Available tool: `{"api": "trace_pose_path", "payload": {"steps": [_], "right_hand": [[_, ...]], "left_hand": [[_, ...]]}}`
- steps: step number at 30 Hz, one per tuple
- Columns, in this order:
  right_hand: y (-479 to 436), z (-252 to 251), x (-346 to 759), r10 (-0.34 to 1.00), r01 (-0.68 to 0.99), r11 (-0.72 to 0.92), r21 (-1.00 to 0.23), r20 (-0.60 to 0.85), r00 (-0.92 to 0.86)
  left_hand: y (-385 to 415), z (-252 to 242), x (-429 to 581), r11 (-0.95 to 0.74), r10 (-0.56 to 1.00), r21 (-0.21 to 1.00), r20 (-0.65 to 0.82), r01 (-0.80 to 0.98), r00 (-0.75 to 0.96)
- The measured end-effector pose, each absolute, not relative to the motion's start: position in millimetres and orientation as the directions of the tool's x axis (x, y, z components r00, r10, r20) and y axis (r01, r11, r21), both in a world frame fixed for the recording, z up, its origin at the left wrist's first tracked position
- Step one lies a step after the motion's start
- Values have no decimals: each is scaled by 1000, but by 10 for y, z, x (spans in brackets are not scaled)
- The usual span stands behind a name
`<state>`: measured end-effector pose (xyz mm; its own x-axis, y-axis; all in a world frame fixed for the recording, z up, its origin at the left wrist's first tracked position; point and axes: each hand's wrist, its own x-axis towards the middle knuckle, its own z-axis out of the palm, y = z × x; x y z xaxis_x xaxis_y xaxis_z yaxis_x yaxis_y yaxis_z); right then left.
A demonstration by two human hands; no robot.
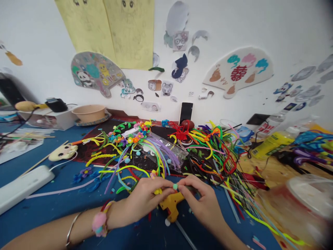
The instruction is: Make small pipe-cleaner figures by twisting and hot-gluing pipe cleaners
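A white power strip [24,187] lies off to my left on the blue table mat [47,222]. My left hand [137,199], a pink pom-pom bracelet [99,222] at its wrist, is curled nearly closed, its fingertips pinching a small teal pom-pom [175,186]. My right hand [203,203] is bent in against it from the other side. (The yellow hot glue gun [170,205] sits right under both hands; I can't tell if either grips it.) Farther right spreads a heap of colored pipe cleaners [210,152].

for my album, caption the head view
Left hand and right hand meet at a green pom-pom over a yellow glue gun, pipe cleaners heaped beyond
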<state>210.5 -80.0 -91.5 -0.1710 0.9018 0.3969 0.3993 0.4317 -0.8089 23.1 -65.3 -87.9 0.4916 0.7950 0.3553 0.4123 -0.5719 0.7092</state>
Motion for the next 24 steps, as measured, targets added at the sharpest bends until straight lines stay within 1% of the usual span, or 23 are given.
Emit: {"api": "trace_pose_path", "payload": {"steps": [3,6,8,10,12,14,15,17,18,19,20,22,24], "right_hand": [[-796,-893,2120,894,414,449,-792,396,-211],[-803,-915,2099,883,425,468,-775,417,-214],[-811,-940,2077,875,427,482,-765,440,-201],[-820,-965,2054,864,425,499,-755,472,-176],[-832,-987,2032,854,420,511,-750,498,-149],[-842,-1002,2015,861,410,498,-764,494,-123],[-847,-1007,2010,870,404,480,-779,481,-108],[-853,-1011,2004,885,392,451,-802,457,-84],[-855,-1010,2003,886,387,450,-805,455,-85],[-856,-1009,2003,882,383,460,-801,460,-98],[-857,-1007,2003,873,378,480,-791,472,-121],[-855,-1006,2002,846,373,531,-760,503,-180],[-848,-1011,1998,806,380,591,-711,543,-236]], "left_hand": [[-641,-907,195,-730,678,545,502,412,537],[-626,-964,161,-813,582,410,578,413,573],[-632,-977,146,-824,566,390,587,411,579],[-652,-953,148,-774,632,470,525,426,570],[-674,-903,174,-634,757,624,380,457,531],[-687,-852,221,-440,862,787,236,433,449],[-688,-833,249,-334,896,859,162,389,413],[-685,-817,300,-65,924,970,-30,233,382],[-684,-817,320,84,911,989,-127,125,392],[-684,-819,336,222,889,975,-205,6,410],[-686,-823,346,337,863,935,-260,-110,434],[-692,-826,351,478,827,829,-313,-291,466],[-698,-824,342,533,817,753,-339,-385,467]]}}
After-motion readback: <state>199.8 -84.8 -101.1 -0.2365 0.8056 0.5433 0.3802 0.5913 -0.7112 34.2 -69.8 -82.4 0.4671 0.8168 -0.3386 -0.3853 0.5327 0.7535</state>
